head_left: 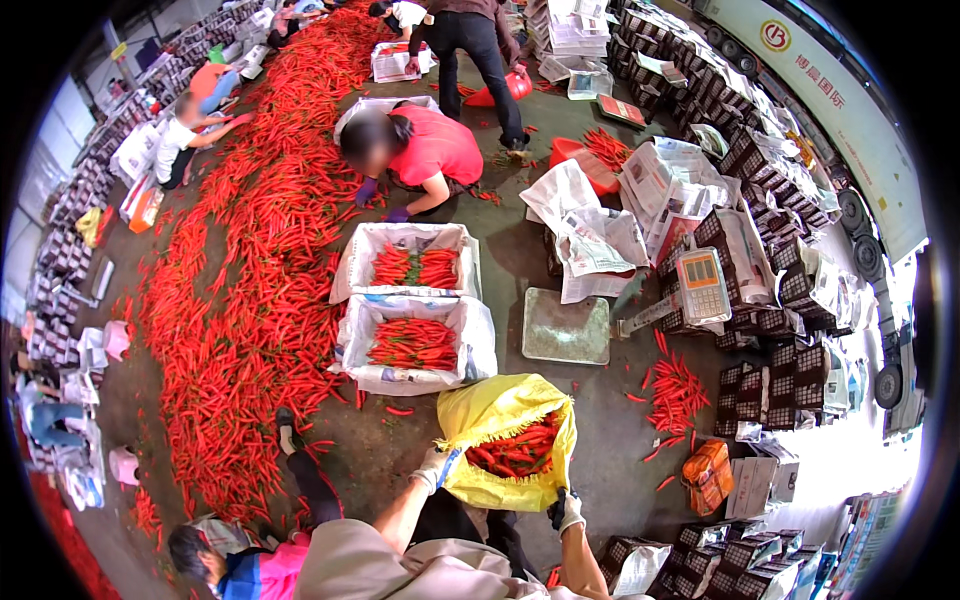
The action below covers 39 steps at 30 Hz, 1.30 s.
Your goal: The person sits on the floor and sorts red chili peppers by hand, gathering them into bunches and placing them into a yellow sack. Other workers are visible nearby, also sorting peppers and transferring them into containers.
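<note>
Between my hands is a yellow woven sack (490, 402), its mouth wide apart and its edge frayed. Red chili peppers (515, 452) fill the part of its inside that shows. My left hand (436, 468), in a white and blue work glove, is closed on the left side of the sack's rim. On the near right corner, my right hand (567, 509) grips the rim in a glove with dark fingers. Just beyond the sack, two paper-lined crates (410, 377) hold chili peppers laid in rows.
A long heap of red chilies (240, 370) covers the floor at left, with people working along it. A platform scale (566, 326) with a display (703, 285) stands right of the crates. Loose chilies (678, 398), an orange bundle (707, 478) and stacked dark crates (745, 400) lie further right.
</note>
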Each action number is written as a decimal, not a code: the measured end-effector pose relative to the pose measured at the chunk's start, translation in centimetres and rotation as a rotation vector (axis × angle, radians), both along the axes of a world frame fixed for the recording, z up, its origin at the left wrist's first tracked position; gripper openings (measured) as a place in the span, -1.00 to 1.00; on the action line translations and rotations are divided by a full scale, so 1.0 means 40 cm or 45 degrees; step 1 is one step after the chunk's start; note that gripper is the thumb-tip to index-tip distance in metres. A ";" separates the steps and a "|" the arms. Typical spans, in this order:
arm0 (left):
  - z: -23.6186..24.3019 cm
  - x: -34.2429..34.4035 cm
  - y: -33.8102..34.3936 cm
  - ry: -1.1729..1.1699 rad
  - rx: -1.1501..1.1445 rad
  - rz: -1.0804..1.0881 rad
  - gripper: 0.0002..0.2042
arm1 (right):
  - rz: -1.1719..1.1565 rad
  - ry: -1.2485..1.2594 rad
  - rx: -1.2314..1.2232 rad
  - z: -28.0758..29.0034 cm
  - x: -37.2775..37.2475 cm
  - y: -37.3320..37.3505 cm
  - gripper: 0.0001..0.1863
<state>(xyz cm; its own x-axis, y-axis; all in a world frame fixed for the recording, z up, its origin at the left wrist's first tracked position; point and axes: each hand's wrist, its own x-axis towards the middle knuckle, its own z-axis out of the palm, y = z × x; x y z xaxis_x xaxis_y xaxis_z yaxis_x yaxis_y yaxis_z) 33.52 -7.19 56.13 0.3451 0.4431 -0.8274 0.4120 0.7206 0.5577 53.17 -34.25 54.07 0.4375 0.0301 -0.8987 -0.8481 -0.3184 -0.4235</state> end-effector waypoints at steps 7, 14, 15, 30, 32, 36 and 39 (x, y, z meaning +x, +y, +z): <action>-0.077 -0.008 -0.016 -0.002 0.114 -0.027 -0.68 | 0.055 -0.017 -0.034 -0.001 0.006 0.001 -0.88; -0.177 -0.014 -0.031 -0.027 0.004 0.001 -0.72 | 0.018 0.007 -0.037 0.006 0.015 0.005 -0.83; -0.199 -0.033 -0.026 -0.064 -0.031 0.045 -0.73 | 0.012 0.029 -0.023 0.008 0.005 0.020 -0.87; -0.025 0.007 -0.014 -0.216 -0.229 0.134 -0.75 | 0.067 -0.010 -0.038 -0.006 0.019 -0.003 -0.92; 0.006 0.030 -0.001 -0.219 -0.349 0.160 -0.77 | 0.075 -0.005 -0.048 0.004 0.033 -0.002 -0.92; -0.108 -0.008 -0.015 -0.183 -0.247 0.157 -0.73 | 0.107 0.007 -0.050 0.007 0.018 0.031 -0.92; -0.069 0.011 -0.013 -0.097 -0.181 0.082 -0.72 | 0.104 0.011 -0.053 0.029 0.022 0.044 -0.86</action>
<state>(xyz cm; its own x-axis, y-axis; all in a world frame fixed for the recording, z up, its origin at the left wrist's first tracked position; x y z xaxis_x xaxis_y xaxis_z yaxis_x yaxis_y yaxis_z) 33.96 -7.71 53.38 0.3837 0.3470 -0.8558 0.3228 0.8178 0.4764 54.06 -32.48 55.22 0.4272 0.0277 -0.9037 -0.8223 -0.4038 -0.4010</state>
